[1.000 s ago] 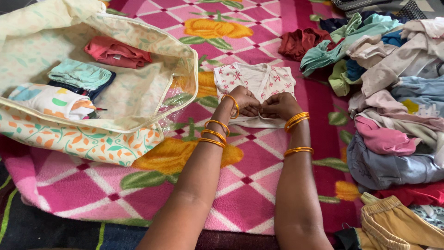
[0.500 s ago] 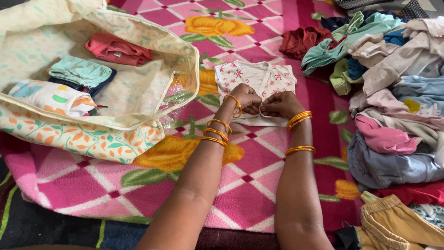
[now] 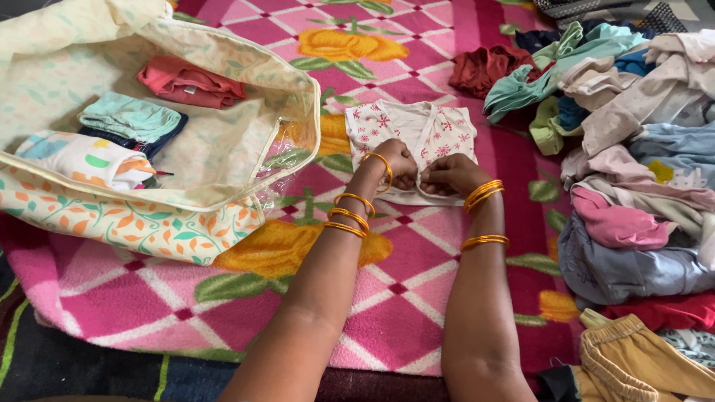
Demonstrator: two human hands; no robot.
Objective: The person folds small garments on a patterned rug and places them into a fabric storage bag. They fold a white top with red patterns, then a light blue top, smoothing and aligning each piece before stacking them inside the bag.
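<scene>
both hands [image 3: 426, 170] pinching white vest [image 3: 412, 128]

Baby shirt [image 3: 414, 128]: soft matt cotton cloth under your hands.
Blanket [image 3: 417, 298]: fuzzy fleece.
Bangles [image 3: 480, 193]: glossy metal.
Bag [image 3: 223, 112]: cloth, clear glossy plastic panel.

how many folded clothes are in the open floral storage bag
3 show: a folded red garment at the back, a mint piece on dark blue in the middle, a white multicolour-print bundle nearest. More may be hidden beneath.

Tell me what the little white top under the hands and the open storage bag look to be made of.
The white baby top looks like soft matte cotton knit: it lies limp, with a small red print. The storage bag seems printed fabric with a glossy clear plastic panel, which shines and crinkles.
</scene>
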